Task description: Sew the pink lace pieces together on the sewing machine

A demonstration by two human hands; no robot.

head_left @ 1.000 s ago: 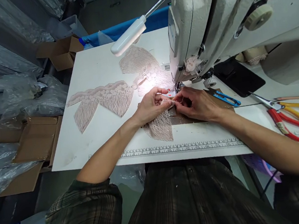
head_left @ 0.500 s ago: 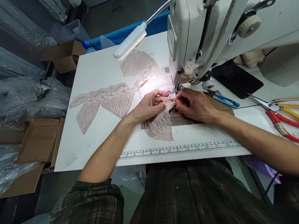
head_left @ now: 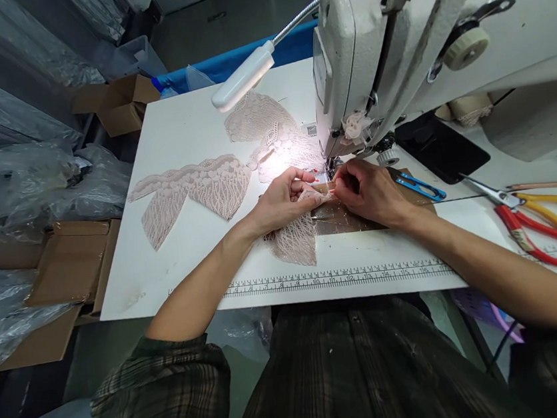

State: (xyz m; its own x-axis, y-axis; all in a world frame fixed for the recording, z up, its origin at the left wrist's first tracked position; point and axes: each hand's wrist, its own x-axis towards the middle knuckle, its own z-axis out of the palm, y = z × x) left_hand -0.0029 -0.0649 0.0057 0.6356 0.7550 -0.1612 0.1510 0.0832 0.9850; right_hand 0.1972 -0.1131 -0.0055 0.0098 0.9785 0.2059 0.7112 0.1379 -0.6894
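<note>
My left hand (head_left: 282, 198) pinches the top edge of a pale pink lace piece (head_left: 294, 237) that lies on the white table (head_left: 174, 133). My right hand (head_left: 367, 192) is closed on the same edge from the right, close to the presser foot (head_left: 330, 166) of the white sewing machine (head_left: 390, 42). Both hands meet just in front of the needle, under the lamp's bright spot. The lace hangs back toward me over a brown patch (head_left: 344, 218) on the table.
More lace pieces lie at the left (head_left: 196, 188) and behind the needle (head_left: 263, 123). Blue thread snips (head_left: 416, 183) and red and yellow scissors (head_left: 547, 232) lie at the right. A ruler strip (head_left: 336, 277) runs along the near edge. Cardboard boxes (head_left: 116, 107) and plastic bags (head_left: 14, 185) crowd the left.
Both hands have moved the lace edge slightly forward toward the presser foot. The lace's lower end has drawn a little left and upward on the table.
</note>
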